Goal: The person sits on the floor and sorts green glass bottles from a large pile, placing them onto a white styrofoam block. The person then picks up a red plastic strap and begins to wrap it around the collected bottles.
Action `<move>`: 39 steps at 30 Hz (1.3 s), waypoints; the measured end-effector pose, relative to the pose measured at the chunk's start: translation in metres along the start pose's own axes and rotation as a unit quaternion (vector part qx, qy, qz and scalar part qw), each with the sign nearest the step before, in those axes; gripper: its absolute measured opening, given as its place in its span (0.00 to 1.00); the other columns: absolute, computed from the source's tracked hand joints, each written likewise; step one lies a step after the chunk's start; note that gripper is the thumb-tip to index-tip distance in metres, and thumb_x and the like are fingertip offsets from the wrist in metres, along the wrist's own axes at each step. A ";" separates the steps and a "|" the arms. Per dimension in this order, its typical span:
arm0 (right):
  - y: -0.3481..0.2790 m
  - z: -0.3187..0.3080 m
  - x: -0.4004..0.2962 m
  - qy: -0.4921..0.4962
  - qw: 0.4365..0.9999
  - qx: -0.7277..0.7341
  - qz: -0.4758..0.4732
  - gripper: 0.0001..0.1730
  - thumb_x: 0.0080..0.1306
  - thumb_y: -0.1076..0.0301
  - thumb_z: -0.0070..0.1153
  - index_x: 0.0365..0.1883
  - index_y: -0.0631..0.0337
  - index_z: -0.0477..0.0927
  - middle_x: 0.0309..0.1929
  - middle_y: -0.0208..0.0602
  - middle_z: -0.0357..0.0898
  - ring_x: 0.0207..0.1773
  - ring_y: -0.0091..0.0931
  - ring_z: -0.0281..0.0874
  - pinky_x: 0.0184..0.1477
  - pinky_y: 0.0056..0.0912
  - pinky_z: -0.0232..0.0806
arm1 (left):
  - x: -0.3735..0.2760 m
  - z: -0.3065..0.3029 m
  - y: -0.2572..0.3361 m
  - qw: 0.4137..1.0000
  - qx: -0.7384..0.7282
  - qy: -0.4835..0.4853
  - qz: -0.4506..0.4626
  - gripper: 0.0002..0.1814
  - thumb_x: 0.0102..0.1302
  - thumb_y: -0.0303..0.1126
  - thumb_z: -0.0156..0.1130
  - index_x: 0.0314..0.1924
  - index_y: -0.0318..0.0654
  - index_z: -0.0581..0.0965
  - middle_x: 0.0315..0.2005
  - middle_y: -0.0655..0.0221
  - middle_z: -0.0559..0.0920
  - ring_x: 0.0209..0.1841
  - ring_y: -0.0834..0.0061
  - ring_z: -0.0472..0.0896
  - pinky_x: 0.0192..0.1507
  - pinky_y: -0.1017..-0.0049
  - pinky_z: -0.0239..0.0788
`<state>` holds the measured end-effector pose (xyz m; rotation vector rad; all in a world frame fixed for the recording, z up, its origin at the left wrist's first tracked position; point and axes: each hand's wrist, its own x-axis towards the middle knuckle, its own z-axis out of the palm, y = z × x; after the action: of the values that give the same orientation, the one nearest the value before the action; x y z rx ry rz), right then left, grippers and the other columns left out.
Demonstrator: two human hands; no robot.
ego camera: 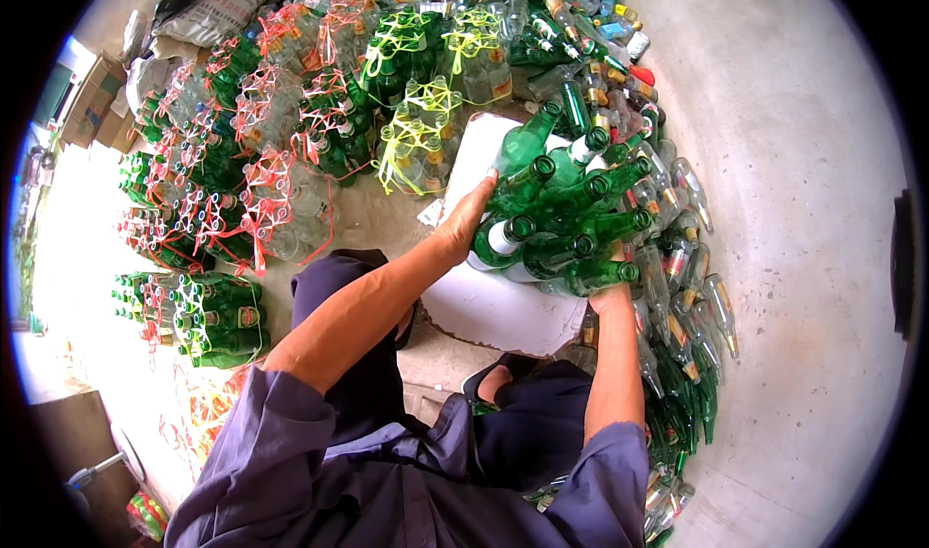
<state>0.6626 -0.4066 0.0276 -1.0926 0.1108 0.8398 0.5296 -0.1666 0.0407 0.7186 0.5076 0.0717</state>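
Note:
A cluster of several green glass bottles (530, 142) is squeezed between my two hands, necks fanning up and to the right. My left hand (464, 221) presses its near-left side, thumb against a bottle. On the opposite side, my right hand (611, 298) cups the lower right bottles; its fingers are mostly hidden behind them. I see no strap around this cluster. Beneath it lies a white board (501, 316) with ragged brown edges, between my legs. Whether the bottles touch the board, I cannot tell.
Bottle bundles tied with red strapping (268, 192) or yellow-green strapping (421, 131) stand to the left and ahead. Loose bottles (678, 258) are heaped along the right, beside a pale wall or floor surface (798, 258). Loose red strapping (207, 410) and cardboard boxes (91, 102) lie left.

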 end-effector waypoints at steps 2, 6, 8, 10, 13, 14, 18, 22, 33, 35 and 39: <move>0.001 -0.002 0.003 -0.009 1.000 -0.008 -0.004 0.25 0.73 0.45 0.48 0.58 0.52 0.75 0.52 0.26 0.77 0.54 0.26 0.74 0.55 0.32 0.67 | 0.000 -0.001 0.000 1.000 0.004 -0.007 0.003 0.35 0.73 0.59 0.47 0.65 0.37 0.68 0.58 0.62 0.77 0.57 0.69 0.78 0.60 0.68 0.71; 0.000 0.003 -0.002 0.000 1.000 -0.017 0.006 0.26 0.73 0.45 0.47 0.59 0.52 0.75 0.51 0.25 0.77 0.54 0.25 0.73 0.55 0.31 0.67 | -0.012 0.012 0.006 1.000 0.012 -0.006 0.002 0.36 0.72 0.61 0.46 0.66 0.38 0.67 0.60 0.62 0.75 0.60 0.68 0.75 0.62 0.67 0.69; 0.002 0.004 -0.001 -0.009 0.999 -0.049 -0.021 0.26 0.73 0.45 0.46 0.59 0.52 0.74 0.51 0.25 0.76 0.53 0.25 0.73 0.56 0.31 0.67 | -0.013 0.012 0.007 1.000 0.016 0.004 -0.002 0.36 0.72 0.61 0.47 0.67 0.38 0.67 0.60 0.62 0.75 0.60 0.68 0.75 0.62 0.67 0.68; 0.001 0.007 0.001 -0.017 0.997 -0.065 -0.037 0.26 0.74 0.45 0.45 0.62 0.52 0.72 0.52 0.26 0.76 0.54 0.25 0.73 0.56 0.31 0.67 | -0.010 0.009 0.008 1.000 0.020 0.015 -0.005 0.36 0.72 0.60 0.47 0.67 0.39 0.66 0.61 0.62 0.74 0.60 0.67 0.75 0.61 0.67 0.69; 0.002 0.008 0.002 -0.027 0.996 -0.069 -0.045 0.28 0.75 0.46 0.45 0.66 0.51 0.69 0.55 0.28 0.76 0.56 0.27 0.73 0.57 0.31 0.67 | -0.009 0.010 0.009 1.000 0.015 0.013 -0.015 0.38 0.71 0.62 0.46 0.68 0.40 0.66 0.63 0.63 0.73 0.63 0.66 0.72 0.67 0.63 0.61; 0.003 0.005 0.005 -0.034 0.996 -0.072 -0.050 0.28 0.75 0.47 0.45 0.67 0.51 0.69 0.55 0.28 0.75 0.56 0.27 0.73 0.57 0.31 0.67 | -0.009 0.011 0.011 0.999 0.038 0.018 -0.007 0.40 0.70 0.64 0.45 0.69 0.40 0.65 0.63 0.63 0.73 0.64 0.66 0.71 0.69 0.62 0.57; 0.007 -0.002 0.012 -0.039 0.998 -0.034 -0.032 0.27 0.75 0.48 0.45 0.66 0.52 0.69 0.55 0.27 0.75 0.56 0.26 0.73 0.57 0.31 0.67 | -0.013 0.022 0.029 0.997 0.073 0.008 0.022 0.39 0.73 0.62 0.42 0.69 0.37 0.65 0.63 0.61 0.73 0.64 0.67 0.72 0.69 0.66 0.57; 0.005 0.002 0.012 -0.052 0.995 -0.064 -0.051 0.30 0.74 0.43 0.45 0.66 0.52 0.70 0.54 0.28 0.77 0.56 0.28 0.73 0.58 0.32 0.66 | -0.012 0.029 0.040 0.993 0.076 0.066 0.069 0.39 0.75 0.61 0.39 0.72 0.36 0.61 0.67 0.61 0.70 0.67 0.68 0.70 0.68 0.69 0.60; -0.022 0.010 0.035 -0.042 0.997 0.001 -0.071 0.34 0.72 0.36 0.44 0.62 0.53 0.73 0.52 0.28 0.77 0.53 0.27 0.74 0.55 0.33 0.68 | 0.043 -0.007 0.035 0.986 0.156 -0.016 0.049 0.52 0.65 0.77 0.35 0.76 0.43 0.54 0.76 0.63 0.54 0.78 0.65 0.45 0.74 0.52 0.33; -0.022 0.015 0.036 -0.056 0.997 0.014 -0.053 0.34 0.72 0.36 0.44 0.63 0.53 0.73 0.52 0.28 0.77 0.53 0.27 0.74 0.54 0.32 0.68 | 0.043 -0.005 0.036 0.985 0.154 -0.048 0.062 0.51 0.65 0.76 0.36 0.74 0.44 0.58 0.74 0.63 0.57 0.78 0.66 0.47 0.73 0.50 0.34; -0.023 0.033 0.031 -0.077 0.994 -0.016 -0.072 0.34 0.72 0.36 0.44 0.63 0.54 0.73 0.52 0.27 0.77 0.52 0.26 0.75 0.53 0.31 0.69 | 0.046 -0.004 0.026 0.987 0.124 -0.039 0.097 0.43 0.69 0.69 0.43 0.70 0.44 0.65 0.69 0.65 0.66 0.72 0.68 0.58 0.73 0.62 0.43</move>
<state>0.6886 -0.3675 0.0463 -1.0492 -0.1106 0.7961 0.5708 -0.1339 0.0358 1.0105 0.3743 0.1632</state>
